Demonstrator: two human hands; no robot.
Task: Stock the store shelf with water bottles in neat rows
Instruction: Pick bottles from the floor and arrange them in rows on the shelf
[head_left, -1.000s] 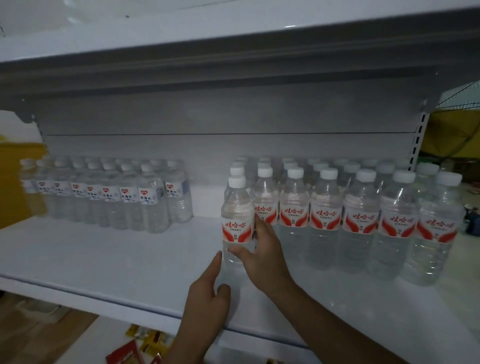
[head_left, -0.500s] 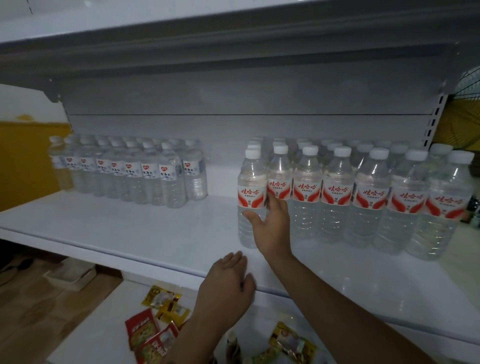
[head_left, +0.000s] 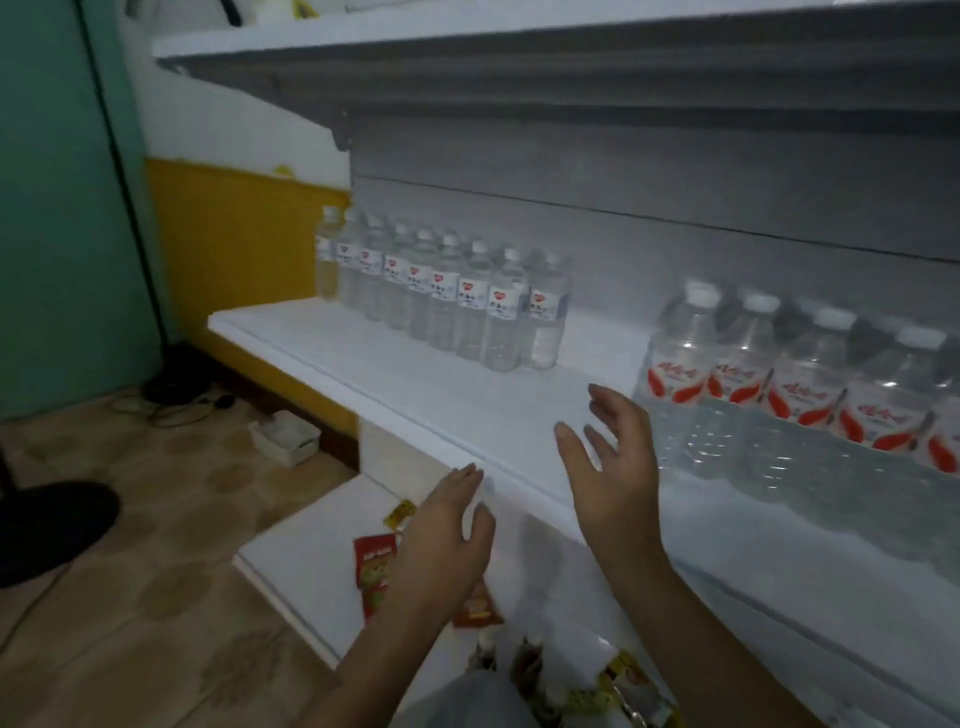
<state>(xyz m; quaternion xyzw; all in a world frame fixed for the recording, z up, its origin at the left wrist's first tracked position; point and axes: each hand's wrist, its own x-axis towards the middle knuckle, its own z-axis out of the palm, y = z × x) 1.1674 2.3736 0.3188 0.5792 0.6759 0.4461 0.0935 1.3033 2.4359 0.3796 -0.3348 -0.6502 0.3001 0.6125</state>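
Your right hand (head_left: 613, 467) and left hand (head_left: 441, 540) hang empty, fingers loosely spread — clear of the red-labelled bottles (head_left: 737, 384), probably free to fetch more stock.

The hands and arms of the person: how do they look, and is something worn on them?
Both forearms are bare, with no sleeve in view. The left hand and the right hand wear no gloves, and no ring, watch or bracelet shows. The fingers are slim with short nails.
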